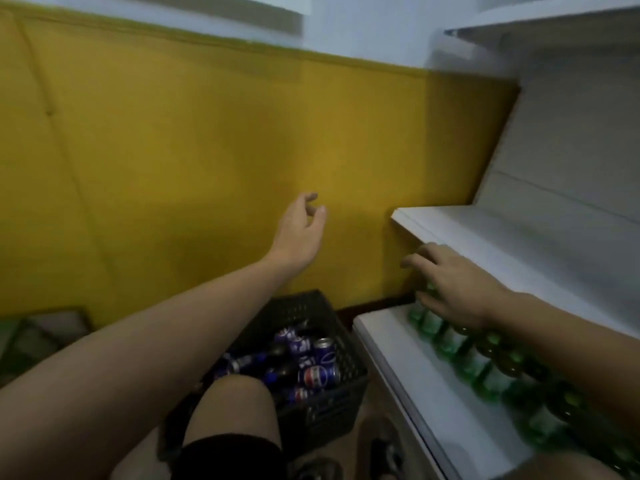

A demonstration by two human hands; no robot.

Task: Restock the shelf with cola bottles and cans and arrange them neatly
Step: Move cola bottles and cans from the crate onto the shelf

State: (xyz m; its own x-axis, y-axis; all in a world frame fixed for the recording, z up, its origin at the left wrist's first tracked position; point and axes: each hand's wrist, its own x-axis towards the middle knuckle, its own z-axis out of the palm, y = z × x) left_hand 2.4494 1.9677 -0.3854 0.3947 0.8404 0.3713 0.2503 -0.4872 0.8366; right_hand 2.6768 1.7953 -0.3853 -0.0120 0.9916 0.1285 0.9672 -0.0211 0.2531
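Reaching into the white shelf (398,358), the right hand (453,289) curled its fingers round the top of the end green bottle (431,322) in a row on the lower board. The left hand (299,233) hung before a yellow wall (207,150), fingers loosely bent, holding nothing. Cola cans and bottles (320,374) lay jumbled in a black crate (329,410) on the floor beside the shelf.

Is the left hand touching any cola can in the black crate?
Apart. The head view shows the left hand raised, empty, before the yellow surface, with the cola cans lying in the black crate well below it.
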